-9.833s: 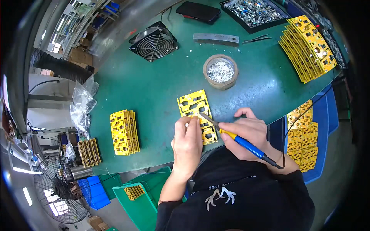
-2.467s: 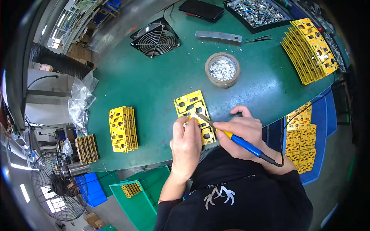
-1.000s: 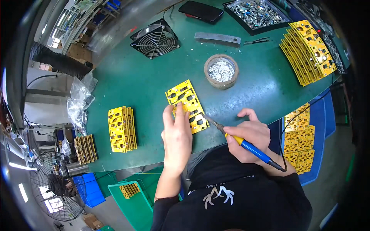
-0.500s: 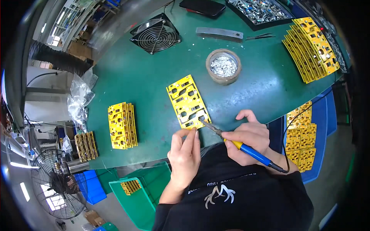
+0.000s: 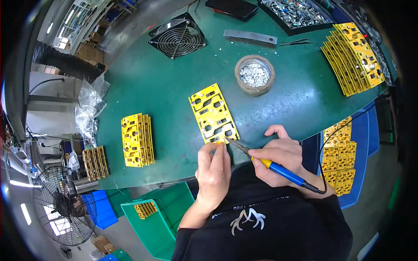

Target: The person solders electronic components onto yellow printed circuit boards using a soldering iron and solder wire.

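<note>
A yellow circuit board panel (image 5: pixel 212 112) with cut-outs and small dark parts lies on the green table in front of me. At its near edge, my left hand (image 5: pixel 214 172) has thumb and fingers pinched together on the board; anything small between the fingertips is hidden. My right hand (image 5: pixel 281 158) grips a soldering iron (image 5: pixel 283 170) with a blue and yellow handle, held like a pen. Its tip meets the board's near right corner, close to my left fingertips. The iron's black cable loops up to the right behind the hand.
Stacks of yellow boards stand left (image 5: pixel 138 140) and far right (image 5: pixel 353 58). Beyond the panel are a round pot (image 5: pixel 254 75) of silvery bits, a metal bar (image 5: pixel 250 38), tweezers (image 5: pixel 297 42), a square fan (image 5: pixel 177 37) and a parts tray (image 5: pixel 296 15). A green bin (image 5: pixel 150 235) sits below left.
My left hand has shifted slightly right along the board's near edge. The iron's tip has moved slightly left and nearer to those fingertips. The whole view has shifted a little.
</note>
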{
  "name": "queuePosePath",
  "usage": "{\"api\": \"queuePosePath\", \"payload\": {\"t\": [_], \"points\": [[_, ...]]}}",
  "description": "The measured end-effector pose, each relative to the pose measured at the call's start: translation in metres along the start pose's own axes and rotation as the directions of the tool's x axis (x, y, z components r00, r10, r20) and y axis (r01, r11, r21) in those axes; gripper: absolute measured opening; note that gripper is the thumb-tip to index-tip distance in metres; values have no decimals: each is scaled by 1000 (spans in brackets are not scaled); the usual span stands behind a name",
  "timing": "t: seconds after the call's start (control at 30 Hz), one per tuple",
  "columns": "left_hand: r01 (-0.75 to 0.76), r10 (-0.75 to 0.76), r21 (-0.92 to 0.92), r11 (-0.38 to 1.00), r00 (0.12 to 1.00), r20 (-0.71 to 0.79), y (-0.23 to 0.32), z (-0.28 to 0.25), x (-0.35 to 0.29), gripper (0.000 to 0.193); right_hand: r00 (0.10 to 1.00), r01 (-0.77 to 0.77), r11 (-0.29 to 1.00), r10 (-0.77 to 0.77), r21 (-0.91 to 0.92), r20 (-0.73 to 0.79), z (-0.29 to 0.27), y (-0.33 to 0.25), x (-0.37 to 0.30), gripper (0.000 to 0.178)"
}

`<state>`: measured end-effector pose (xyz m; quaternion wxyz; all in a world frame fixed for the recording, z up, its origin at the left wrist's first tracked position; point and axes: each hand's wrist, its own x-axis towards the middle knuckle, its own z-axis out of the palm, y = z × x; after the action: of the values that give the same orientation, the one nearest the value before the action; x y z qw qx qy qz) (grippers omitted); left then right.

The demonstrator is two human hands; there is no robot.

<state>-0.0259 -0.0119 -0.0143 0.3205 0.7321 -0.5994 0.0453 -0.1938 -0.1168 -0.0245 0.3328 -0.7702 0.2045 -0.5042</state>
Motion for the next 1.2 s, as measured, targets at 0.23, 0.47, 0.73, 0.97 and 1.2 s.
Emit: {"api": "queuePosePath", "payload": {"t": [0.23,0.47,0.73,0.97,1.2], "points": [[16,-16,1,1000,1000,5,1,0,0,17,1000,-11,1000,11,25,18,2,2,1,27],[-7,7,23,1000,1000,22,-2,-3,2,24,999,-28,999,27,33,31,2,0,2,26],[-81,56,135,988,981,185,-20,-14,0,45,999,-9,1000,9,-1,42,0,-5,1,24],[-176,135,112,978,943,304,-22,-24,8,57,1000,-6,1000,6,-3,27,3,-7,0,24],[-186,154,67,980,932,329,-23,-25,10,58,1000,11,1000,-11,-21,-24,-8,-3,0,28]]}}
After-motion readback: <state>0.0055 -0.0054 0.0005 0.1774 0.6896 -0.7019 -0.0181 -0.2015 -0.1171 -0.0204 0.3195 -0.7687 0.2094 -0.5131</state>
